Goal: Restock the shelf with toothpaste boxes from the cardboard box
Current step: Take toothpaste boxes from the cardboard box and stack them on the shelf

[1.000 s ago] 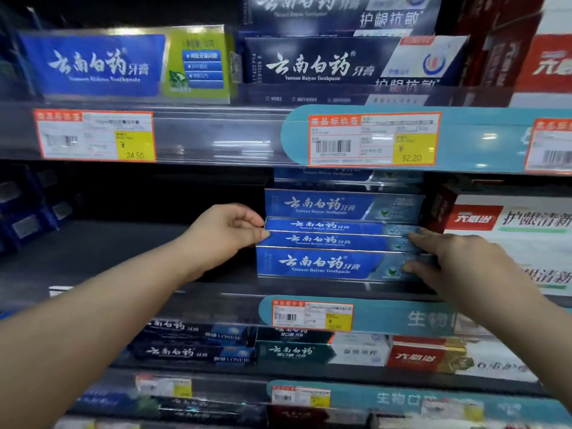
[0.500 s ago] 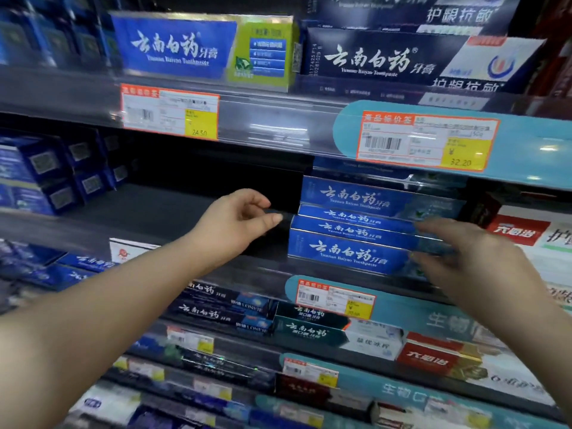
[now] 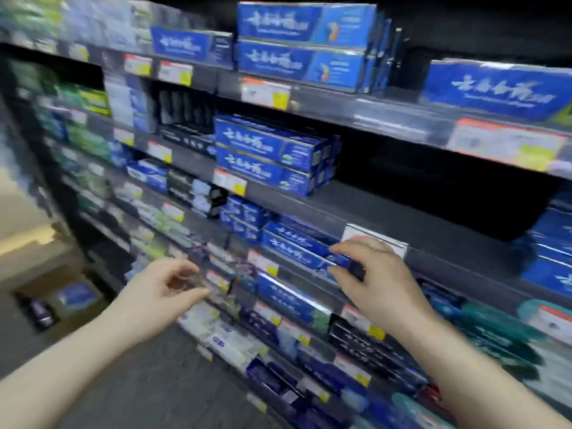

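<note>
While the view swings and smears along the aisle, the right hand [image 3: 376,274] is up at the shelf [image 3: 402,212], and its fingers look to be pinching the near end of a blue toothpaste box [image 3: 294,243]. That box lies flat at the front edge of the shelf, on top of another like it, with its printed face turned outward. A white card [image 3: 374,239] stands just behind the knuckles.

The left hand [image 3: 161,287] hangs lower, out in front of the price rails, with its fingers loosely curled around nothing. It is well apart from the box.

Low on the left, the cardboard box [image 3: 46,281] sits open on the floor. Something blue shows inside, though the blur hides what it is.

By the look of it, this step is the squaring-up of the box. It would go best as a light nudge from the end, sliding the box back until its front face lines up with the one beneath. A hard squeeze risks denting the thin card end. The free left hand could steady the far end so the stack does not skew. More stock seems to be waiting in the carton below.
</note>
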The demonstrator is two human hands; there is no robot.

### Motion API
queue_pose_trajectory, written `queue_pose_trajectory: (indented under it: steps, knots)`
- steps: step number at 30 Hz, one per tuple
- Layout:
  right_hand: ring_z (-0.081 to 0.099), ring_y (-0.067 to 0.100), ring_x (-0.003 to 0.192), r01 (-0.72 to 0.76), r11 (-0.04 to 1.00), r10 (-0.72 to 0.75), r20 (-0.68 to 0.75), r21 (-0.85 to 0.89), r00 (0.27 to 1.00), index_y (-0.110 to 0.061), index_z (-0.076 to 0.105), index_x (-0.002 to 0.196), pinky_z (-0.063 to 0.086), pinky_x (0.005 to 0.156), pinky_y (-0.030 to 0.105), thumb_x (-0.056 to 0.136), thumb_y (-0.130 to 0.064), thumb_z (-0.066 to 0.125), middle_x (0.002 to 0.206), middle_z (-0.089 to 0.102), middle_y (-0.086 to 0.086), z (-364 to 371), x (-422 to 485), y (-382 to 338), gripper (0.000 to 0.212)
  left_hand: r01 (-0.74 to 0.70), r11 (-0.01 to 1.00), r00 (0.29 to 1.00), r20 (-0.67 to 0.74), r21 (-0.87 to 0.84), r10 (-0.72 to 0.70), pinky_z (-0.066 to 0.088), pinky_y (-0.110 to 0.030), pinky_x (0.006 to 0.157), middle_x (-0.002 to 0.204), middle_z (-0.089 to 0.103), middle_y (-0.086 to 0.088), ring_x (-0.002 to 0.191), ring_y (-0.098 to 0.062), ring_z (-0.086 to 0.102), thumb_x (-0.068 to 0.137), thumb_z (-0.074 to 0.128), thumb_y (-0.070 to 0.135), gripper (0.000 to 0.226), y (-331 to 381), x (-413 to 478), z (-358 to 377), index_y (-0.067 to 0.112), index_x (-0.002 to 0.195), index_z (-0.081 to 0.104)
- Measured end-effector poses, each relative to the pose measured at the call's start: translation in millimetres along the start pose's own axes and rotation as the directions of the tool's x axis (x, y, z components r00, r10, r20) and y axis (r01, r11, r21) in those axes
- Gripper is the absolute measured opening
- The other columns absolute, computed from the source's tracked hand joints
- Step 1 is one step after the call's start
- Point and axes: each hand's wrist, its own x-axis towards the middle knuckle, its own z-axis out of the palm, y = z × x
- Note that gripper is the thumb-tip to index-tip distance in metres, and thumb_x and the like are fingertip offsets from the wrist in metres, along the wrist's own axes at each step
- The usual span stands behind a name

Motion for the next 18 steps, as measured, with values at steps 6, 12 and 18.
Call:
queue_pose_trajectory:
  steps: [6,12,18]
  knots:
    - [0.049,0.013,0.116,0.108,0.989,-0.131,0.278,0.099,0.952,-0.023,0.056,0.122,0.037,0.094,0.025,0.088,-0.031,0.055,0.124,0.055,-0.006,144,37,-173,0.035,0.327,0.93,0.944,-0.109,0.165,-0.313,0.039,-0.025,0.083,0.109,0.061,-0.005,0.099,-0.019,0.057,0.075,0.07,0.034,0.037,-181,-84,-139,0.016,0.106,0.062]
    - [0.045,0.015,0.123,0.106,0.987,-0.151,0.499,0.118,0.853,-0.027,0.051,0.127,0.043,0.098,0.034,0.089,-0.034,0.053,0.134,0.05,-0.006,247,62,-279,0.038,0.484,0.873,0.854,-0.252,0.061,-0.456,0.039,-0.027,0.084,0.106,0.057,-0.005,0.098,-0.02,0.054,0.078,0.068,0.025,0.031,-280,-123,-221,0.012,0.105,0.063]
    - [0.045,0.013,0.125,0.096,0.991,-0.131,0.601,0.089,0.788,-0.023,0.049,0.13,0.036,0.1,0.027,0.087,-0.034,0.056,0.136,0.05,-0.004,332,103,-328,0.044,0.542,0.84,0.812,-0.277,0.029,-0.514,0.037,-0.026,0.084,0.113,0.058,-0.01,0.102,-0.023,0.054,0.08,0.067,0.022,0.037,-368,-114,-250,0.007,0.113,0.059]
